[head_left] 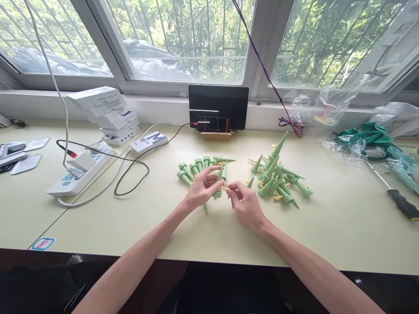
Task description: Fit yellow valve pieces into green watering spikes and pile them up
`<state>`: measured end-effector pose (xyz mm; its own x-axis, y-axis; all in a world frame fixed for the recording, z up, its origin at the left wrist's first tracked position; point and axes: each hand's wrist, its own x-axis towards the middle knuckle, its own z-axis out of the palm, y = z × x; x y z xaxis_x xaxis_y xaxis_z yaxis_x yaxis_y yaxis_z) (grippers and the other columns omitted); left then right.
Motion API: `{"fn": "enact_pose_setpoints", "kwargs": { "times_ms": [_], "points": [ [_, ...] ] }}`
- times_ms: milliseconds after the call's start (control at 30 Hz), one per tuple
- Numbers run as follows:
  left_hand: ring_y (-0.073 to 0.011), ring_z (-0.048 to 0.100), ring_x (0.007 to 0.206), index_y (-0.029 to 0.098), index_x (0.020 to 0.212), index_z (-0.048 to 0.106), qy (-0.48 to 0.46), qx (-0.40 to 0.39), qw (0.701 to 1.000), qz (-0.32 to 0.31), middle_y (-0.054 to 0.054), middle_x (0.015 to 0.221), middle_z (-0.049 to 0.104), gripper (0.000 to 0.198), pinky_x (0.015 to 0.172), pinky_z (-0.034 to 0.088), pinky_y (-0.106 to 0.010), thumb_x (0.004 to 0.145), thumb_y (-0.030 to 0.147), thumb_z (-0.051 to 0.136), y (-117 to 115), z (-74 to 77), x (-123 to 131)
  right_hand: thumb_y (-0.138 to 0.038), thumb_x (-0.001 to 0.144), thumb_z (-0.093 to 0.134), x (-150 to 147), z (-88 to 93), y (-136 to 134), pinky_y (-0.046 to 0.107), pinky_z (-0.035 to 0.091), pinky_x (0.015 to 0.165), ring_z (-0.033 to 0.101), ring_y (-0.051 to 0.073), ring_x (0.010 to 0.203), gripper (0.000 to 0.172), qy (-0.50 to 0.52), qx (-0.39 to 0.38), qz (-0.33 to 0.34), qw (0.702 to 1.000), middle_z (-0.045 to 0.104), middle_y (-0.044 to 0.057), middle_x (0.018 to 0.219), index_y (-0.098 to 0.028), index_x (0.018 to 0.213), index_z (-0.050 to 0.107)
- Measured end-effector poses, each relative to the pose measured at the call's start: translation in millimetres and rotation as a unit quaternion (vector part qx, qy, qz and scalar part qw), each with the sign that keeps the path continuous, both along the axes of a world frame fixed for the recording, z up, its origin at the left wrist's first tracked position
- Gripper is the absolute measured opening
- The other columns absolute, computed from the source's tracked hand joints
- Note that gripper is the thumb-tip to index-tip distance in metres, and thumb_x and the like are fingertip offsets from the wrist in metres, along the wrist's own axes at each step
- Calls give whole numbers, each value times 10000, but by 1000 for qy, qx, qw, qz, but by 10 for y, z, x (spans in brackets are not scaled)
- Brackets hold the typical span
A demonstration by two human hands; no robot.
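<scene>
My left hand [200, 190] is closed around a green plastic watering spike [220, 173], its pointed end up. At the side of that spike, my right hand [246, 203] pinches a small yellow valve piece [224, 188] between thumb and fingertips; how far the piece sits in the spike cannot be made out. Behind my left hand lies a row of green spikes [199, 164], partly covered by the fingers. A loose pile of green spikes [278, 178], several with yellow valves, lies to the right of my right hand.
A phone [214, 124] leans on a dark tablet [218, 102] by the window. On the left are a power strip [81, 170], cables and stacked white boxes [106, 114]. A screwdriver [402, 204] and plastic bags [369, 141] lie on the right.
</scene>
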<state>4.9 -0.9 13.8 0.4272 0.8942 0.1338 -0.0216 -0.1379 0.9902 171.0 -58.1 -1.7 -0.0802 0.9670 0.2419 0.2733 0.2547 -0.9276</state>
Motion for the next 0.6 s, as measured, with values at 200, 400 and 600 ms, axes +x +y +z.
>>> {"fn": "enact_pose_setpoints", "kwargs": {
  "times_ms": [200, 400, 600],
  "points": [
    [-91, 500, 578, 178, 1237, 530, 7, 15, 1000, -6, 25, 690, 516, 461, 507, 391, -204, 839, 345, 691, 9, -13, -11, -381, 946, 504, 7, 5, -6, 234, 366, 489, 475, 111, 522, 212, -3, -2, -3, 1000, 542, -9, 689, -190, 859, 534],
    [-108, 552, 593, 186, 1227, 553, 1, 23, 1000, -2, 7, 718, 573, 472, 519, 430, -218, 815, 354, 711, -6, -13, -8, -370, 946, 498, 11, 11, -14, 238, 345, 494, 433, 110, 503, 220, -10, -6, -5, 1000, 490, -33, 607, -187, 833, 545],
    [-122, 578, 603, 188, 1226, 570, 9, 37, 999, 2, -1, 720, 597, 482, 535, 459, -230, 801, 362, 717, -25, 0, -10, -370, 954, 476, 13, 24, -19, 243, 320, 492, 405, 108, 490, 262, -26, -1, -9, 1000, 460, -38, 564, -181, 792, 559]
  ]
}}
